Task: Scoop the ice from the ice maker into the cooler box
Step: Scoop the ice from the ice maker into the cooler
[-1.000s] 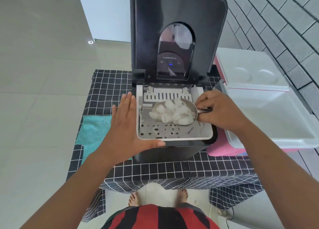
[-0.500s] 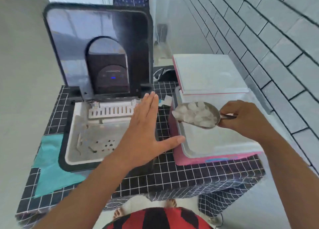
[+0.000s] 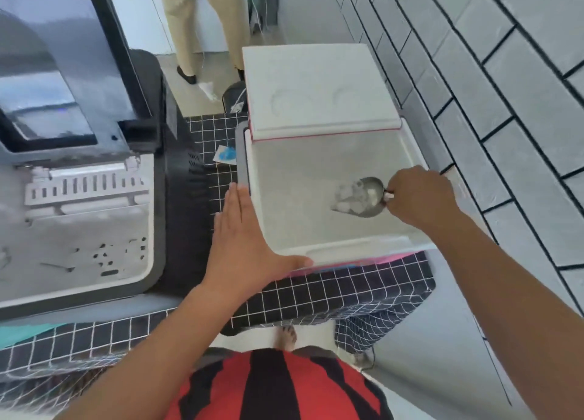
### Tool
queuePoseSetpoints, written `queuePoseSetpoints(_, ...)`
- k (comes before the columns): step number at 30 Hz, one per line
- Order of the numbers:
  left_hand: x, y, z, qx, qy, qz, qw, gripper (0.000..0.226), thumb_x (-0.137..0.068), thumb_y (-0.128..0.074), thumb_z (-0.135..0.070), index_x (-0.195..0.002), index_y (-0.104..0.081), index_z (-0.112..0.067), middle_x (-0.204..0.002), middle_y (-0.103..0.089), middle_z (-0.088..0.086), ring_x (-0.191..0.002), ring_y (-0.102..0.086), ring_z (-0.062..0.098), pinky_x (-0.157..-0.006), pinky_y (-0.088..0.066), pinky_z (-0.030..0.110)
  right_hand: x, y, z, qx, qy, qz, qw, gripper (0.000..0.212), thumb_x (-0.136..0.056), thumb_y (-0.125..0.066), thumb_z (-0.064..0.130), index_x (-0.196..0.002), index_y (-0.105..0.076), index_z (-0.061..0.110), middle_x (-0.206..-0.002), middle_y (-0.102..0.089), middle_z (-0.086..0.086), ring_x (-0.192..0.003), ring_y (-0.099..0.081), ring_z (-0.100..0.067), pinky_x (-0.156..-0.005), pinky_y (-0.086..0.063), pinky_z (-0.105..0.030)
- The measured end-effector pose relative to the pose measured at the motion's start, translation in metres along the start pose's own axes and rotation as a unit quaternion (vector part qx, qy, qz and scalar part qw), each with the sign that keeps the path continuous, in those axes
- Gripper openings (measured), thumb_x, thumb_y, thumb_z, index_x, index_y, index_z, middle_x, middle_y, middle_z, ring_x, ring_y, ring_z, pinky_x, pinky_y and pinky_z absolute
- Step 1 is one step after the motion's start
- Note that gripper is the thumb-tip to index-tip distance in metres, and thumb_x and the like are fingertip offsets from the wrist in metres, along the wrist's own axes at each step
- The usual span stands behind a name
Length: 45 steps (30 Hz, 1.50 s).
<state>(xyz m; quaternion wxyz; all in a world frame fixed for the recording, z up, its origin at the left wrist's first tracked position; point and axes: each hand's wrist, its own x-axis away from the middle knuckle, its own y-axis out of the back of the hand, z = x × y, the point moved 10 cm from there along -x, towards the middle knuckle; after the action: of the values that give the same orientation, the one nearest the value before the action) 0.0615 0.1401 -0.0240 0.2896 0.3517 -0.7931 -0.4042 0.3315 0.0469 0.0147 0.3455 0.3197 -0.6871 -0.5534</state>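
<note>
Right hand [image 3: 420, 195] grips the scoop [image 3: 363, 198] of ice [image 3: 354, 196] over the open cooler box [image 3: 319, 249], left hand [image 3: 240, 245] flat and empty against its rim (tip too quick and cubes could bounce out).

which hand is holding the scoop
The right hand grips the metal scoop of ice inside the cooler box. The left hand lies flat and empty at the box's near-left corner.

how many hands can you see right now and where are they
2. The left hand lies flat, open, against the cooler box near-left corner. The right hand grips the ice scoop over the open box.
</note>
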Motion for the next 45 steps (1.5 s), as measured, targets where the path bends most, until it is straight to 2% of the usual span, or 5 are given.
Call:
queuePoseSetpoints(12, 0.0, 0.003, -0.005, -0.045, 0.0, 0.023, 0.999, 0.153, -0.049, -0.057, -0.095, -0.155, 0.018, -0.015, -0.166, 0.019, 0.004, -0.152, 0.018, 0.019, -0.124, 0.002, 0.048, -0.008, 0.02, -0.012, -0.072, 0.021, 0.03, 0.997, 0.012, -0.079, -0.064, 0.027, -0.071, -0.07, 0.02, -0.064, -0.06, -0.002, -0.06, -0.058, -0.024, -0.05, -0.036, -0.024)
queuePoseSetpoints(19, 0.015, 0.088, -0.004, -0.019, -0.071, -0.061, 0.995, 0.126, -0.067, -0.045, -0.092, -0.159, 0.006, -0.024, -0.167, 0.005, -0.01, -0.152, 0.006, 0.005, -0.122, -0.002, 0.031, 0.008, 0.08, 0.054, -0.205, 0.114, 0.002, 0.972, 0.016, -0.083, -0.06, 0.027, -0.071, -0.067, 0.018, -0.063, -0.063, 0.002, -0.063, -0.058, -0.018, -0.061, -0.051, -0.035)
queuePoseSetpoints(27, 0.062, 0.177, 0.116, -0.068, 0.064, -0.131, 0.987, 0.119, -0.07, -0.047, -0.084, -0.16, -0.008, -0.016, -0.168, -0.006, 0.003, -0.154, -0.002, 0.018, -0.125, -0.004, 0.041, 0.033, 0.152, 0.173, -0.212, 0.233, -0.045, 0.948, 0.011, -0.083, -0.062, 0.033, -0.076, -0.068, 0.027, -0.069, -0.063, 0.008, -0.067, -0.057, -0.016, -0.065, -0.051, -0.037)
queuePoseSetpoints(32, 0.082, 0.203, 0.198, -0.088, 0.119, -0.113, 0.982, 0.124, -0.071, -0.051, -0.084, -0.16, -0.004, -0.011, -0.168, -0.002, 0.006, -0.154, 0.002, 0.02, -0.125, -0.003, 0.047, 0.052, 0.171, 0.262, -0.101, 0.311, -0.048, 0.944, 0.013, -0.086, -0.057, 0.037, -0.079, -0.068, 0.034, -0.074, -0.059, 0.011, -0.068, -0.055, -0.015, -0.054, -0.042, -0.026)
queuePoseSetpoints(45, 0.08, 0.201, 0.252, 0.012, -0.066, -0.054, 0.996, 0.149, -0.052, -0.052, -0.1, -0.158, 0.015, -0.019, -0.165, 0.023, -0.01, -0.15, 0.02, 0.004, -0.124, -0.004, 0.043, 0.092, 0.156, 0.441, 0.256, 0.308, 0.048, 0.915, 0.022, -0.073, -0.041, 0.001, -0.057, -0.038, 0.016, -0.055, -0.036, 0.001, -0.053, -0.038, -0.019, -0.047, -0.028, -0.025)
